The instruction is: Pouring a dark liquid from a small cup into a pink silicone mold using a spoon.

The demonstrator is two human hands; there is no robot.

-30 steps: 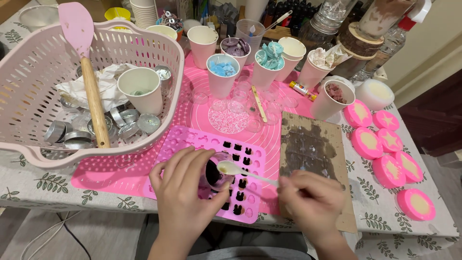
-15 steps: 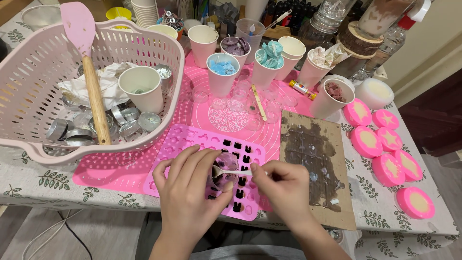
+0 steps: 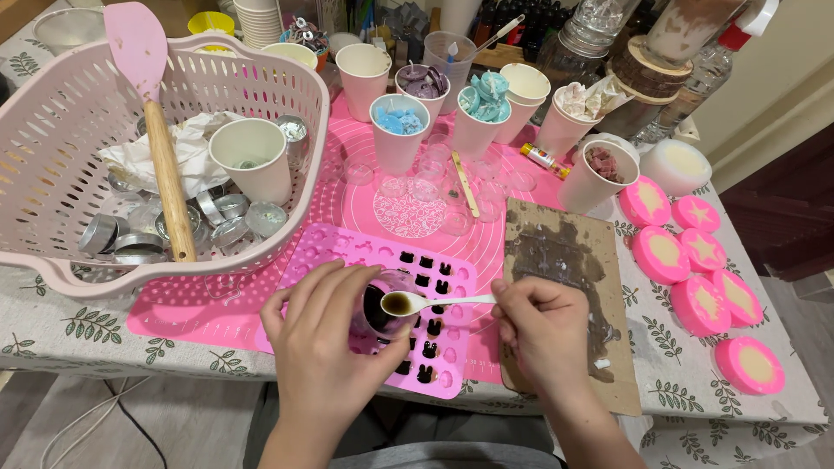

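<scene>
White spoon (image 3: 434,302) bridges both hands above pink mould (image 3: 347,252).

Small clear cup (image 3: 382,311): holds dark brown liquid, tilted slightly, gripped in left hand (image 3: 326,347), held just above pink mould.

White spoon (image 3: 434,302): small, bowl filled with dark brown liquid, handle roughly level, pinched by right hand (image 3: 543,326); bowl sits over cup rim.

Pink silicone mould (image 3: 347,252): flat on pink mat on desk, rows of small shaped cavities; several cavities near middle and lower right filled dark, those at left unfilled. Partly hidden under both hands.
</scene>
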